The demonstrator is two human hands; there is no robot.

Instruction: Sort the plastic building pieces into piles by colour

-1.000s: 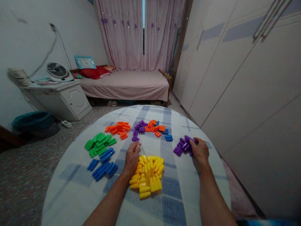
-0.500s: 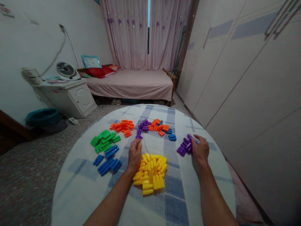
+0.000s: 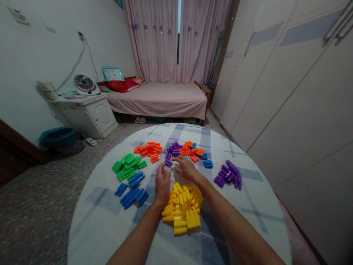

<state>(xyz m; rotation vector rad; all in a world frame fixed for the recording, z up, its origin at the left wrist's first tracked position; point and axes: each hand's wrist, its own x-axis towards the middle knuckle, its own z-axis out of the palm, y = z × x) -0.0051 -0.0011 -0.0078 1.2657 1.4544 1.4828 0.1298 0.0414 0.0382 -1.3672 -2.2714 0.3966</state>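
Plastic pieces shaped like joined tubes lie in colour groups on a round table [image 3: 248, 217]. My left hand [image 3: 162, 184] is in the middle, fingers pointing forward and thumb apart, just short of a small purple piece [image 3: 168, 163]. From the right, my right hand [image 3: 186, 169] reaches over to that same piece, fingers stretched out and apart; I cannot tell whether they touch it. Under and between my forearms sits the yellow pile [image 3: 182, 209]. A purple pile [image 3: 228, 175] lies to the right, with no hand on it.
Green pieces [image 3: 128, 165], blue pieces [image 3: 134, 195] and orange pieces [image 3: 149, 150] lie on the left. Farther back are a purple cluster [image 3: 173, 148], mixed orange pieces [image 3: 190, 149] and blue pieces [image 3: 208, 164]. A bed [image 3: 160, 97] and wardrobe [image 3: 289, 110] stand beyond.
My right hand has left the purple pile on the right and swung left to the small purple piece near my left hand. The left hand stays near its place; the view has shifted slightly.
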